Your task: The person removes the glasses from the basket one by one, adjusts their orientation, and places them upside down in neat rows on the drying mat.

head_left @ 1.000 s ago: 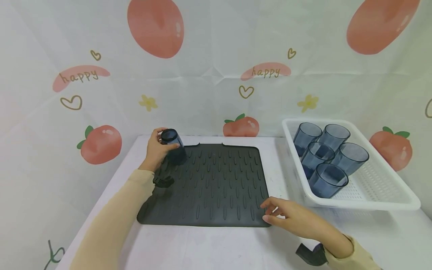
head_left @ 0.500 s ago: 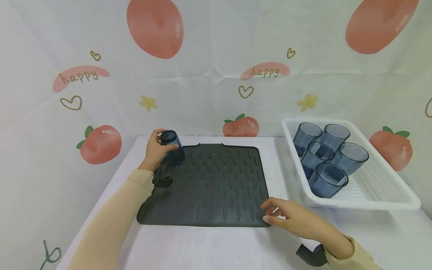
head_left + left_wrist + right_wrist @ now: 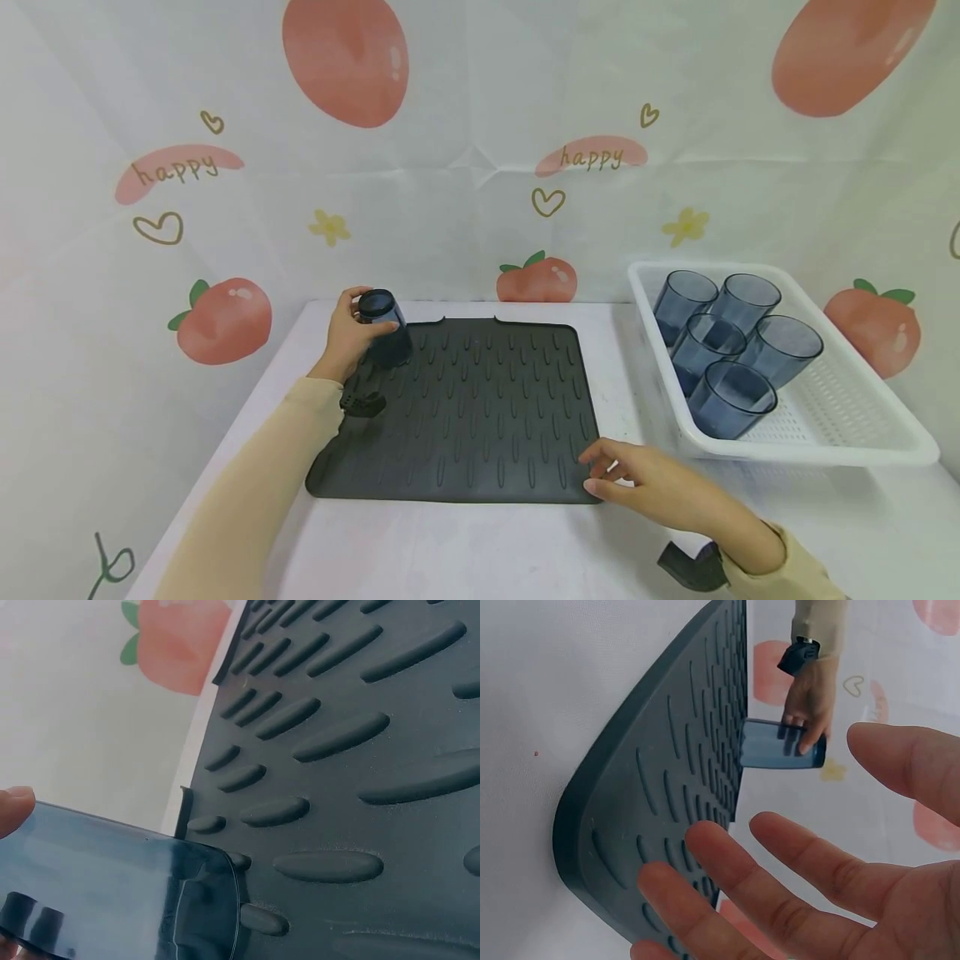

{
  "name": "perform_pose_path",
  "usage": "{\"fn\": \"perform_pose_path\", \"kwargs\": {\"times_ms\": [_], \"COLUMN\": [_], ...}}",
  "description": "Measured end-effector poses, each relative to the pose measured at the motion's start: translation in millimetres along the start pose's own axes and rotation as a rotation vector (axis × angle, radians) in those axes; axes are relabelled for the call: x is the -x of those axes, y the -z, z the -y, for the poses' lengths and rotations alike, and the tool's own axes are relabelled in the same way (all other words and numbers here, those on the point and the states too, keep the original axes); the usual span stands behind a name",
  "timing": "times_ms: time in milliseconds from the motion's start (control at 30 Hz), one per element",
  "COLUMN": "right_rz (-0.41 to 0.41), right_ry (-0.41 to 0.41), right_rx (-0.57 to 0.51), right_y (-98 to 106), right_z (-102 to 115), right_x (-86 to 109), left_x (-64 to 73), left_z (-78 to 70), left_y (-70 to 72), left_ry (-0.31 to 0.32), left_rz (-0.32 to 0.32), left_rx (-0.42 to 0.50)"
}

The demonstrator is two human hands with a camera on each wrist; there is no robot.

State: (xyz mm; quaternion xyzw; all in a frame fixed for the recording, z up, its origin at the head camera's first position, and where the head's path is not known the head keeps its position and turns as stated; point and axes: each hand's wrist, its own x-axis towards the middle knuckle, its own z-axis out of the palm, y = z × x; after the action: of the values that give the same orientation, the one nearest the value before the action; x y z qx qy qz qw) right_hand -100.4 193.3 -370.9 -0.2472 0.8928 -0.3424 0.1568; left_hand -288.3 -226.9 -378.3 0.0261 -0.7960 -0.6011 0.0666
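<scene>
My left hand [image 3: 343,340] grips a blue see-through drinking glass [image 3: 387,332] at the back left corner of a black ribbed drying mat [image 3: 480,425]. The glass is upside down, its thick base up and its open rim down at the mat. In the left wrist view the glass [image 3: 112,870] meets the mat's ribs at its rim, close to the mat's back edge. My right hand [image 3: 652,487] holds nothing. Its fingers are loosely bent beside the mat's front right corner, and the right wrist view shows them spread apart.
A white plastic basket [image 3: 840,454] stands to the right of the mat, with several blue glasses [image 3: 731,400] set mouth up in its left part. The white table [image 3: 450,550] carries everything. A printed cloth backdrop [image 3: 450,233] rises right behind the table's back edge.
</scene>
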Motion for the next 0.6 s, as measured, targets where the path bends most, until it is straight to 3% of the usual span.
{"fn": "perform_pose_path", "kwargs": {"times_ms": [200,600], "right_rz": [0.013,0.016], "right_ry": [-0.01,0.0], "right_rx": [-0.004,-0.007], "right_y": [0.5,1.5], "right_z": [0.7,1.0], "right_x": [0.0,0.0], "left_x": [1.9,1.5], "left_z": [0.1,-1.3], "left_y": [-1.4,-1.6], "left_ry": [-0.001,0.005], "left_rz": [0.006,0.028], "left_rx": [0.049,0.043]}}
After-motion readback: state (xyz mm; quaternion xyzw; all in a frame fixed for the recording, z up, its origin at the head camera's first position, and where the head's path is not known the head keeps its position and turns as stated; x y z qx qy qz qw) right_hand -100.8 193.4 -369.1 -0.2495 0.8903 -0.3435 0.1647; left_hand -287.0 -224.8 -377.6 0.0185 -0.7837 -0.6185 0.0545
